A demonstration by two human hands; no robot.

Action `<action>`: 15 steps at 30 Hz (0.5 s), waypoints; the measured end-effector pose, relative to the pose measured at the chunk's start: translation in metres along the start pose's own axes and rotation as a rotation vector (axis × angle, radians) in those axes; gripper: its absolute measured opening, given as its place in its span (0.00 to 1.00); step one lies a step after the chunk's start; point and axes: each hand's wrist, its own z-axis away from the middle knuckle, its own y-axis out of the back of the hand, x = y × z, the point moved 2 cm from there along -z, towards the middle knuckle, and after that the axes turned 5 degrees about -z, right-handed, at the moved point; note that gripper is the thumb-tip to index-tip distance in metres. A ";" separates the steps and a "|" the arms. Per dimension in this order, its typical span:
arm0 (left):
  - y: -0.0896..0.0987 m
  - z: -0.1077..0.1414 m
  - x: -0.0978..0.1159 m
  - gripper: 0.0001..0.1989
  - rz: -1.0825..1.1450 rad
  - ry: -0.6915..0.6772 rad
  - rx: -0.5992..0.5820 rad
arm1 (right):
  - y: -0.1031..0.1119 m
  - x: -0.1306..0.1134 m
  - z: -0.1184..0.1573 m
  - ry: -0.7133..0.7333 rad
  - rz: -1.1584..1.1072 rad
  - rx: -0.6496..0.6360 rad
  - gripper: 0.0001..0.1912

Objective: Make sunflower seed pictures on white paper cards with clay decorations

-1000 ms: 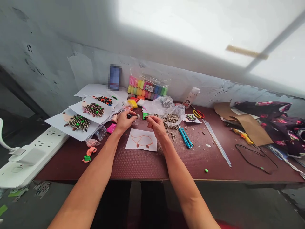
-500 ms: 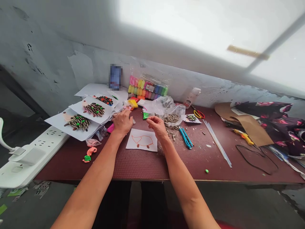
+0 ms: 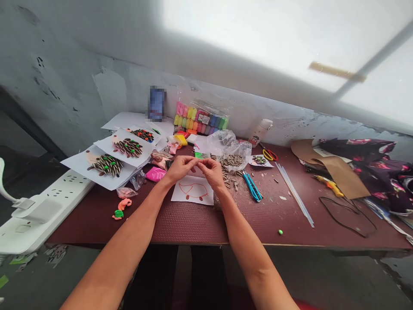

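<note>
My left hand (image 3: 182, 168) and my right hand (image 3: 210, 171) meet at the fingertips above the top edge of a white card (image 3: 192, 197). Both are closed in a pinch; whatever sits between the fingers is too small to make out. On the card is an orange outline of an animal with two brown feet. Just behind my hands lies a green packet (image 3: 200, 155). Striped seeds (image 3: 232, 161) are heaped to the right, partly under a clear plastic bag (image 3: 226, 141). A pink packet (image 3: 155, 174) rests left of my left hand.
Finished-looking seed hedgehog cards (image 3: 108, 165) are stacked at the left, near a white power strip (image 3: 61, 189). Coloured clay packs (image 3: 200, 119) lean on the wall. Right of the seeds are a blue cutter (image 3: 252, 187), scissors (image 3: 269, 154), clear sticks (image 3: 295, 193) and a glue gun (image 3: 332, 186).
My left hand has moved right, from the bags beside the stacked cards to my right hand, and its fingertips now meet the right ones. The pink packet is more exposed.
</note>
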 end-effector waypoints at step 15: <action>0.002 0.002 0.001 0.27 0.380 0.108 0.070 | -0.002 -0.003 0.004 -0.210 -0.281 -0.145 0.16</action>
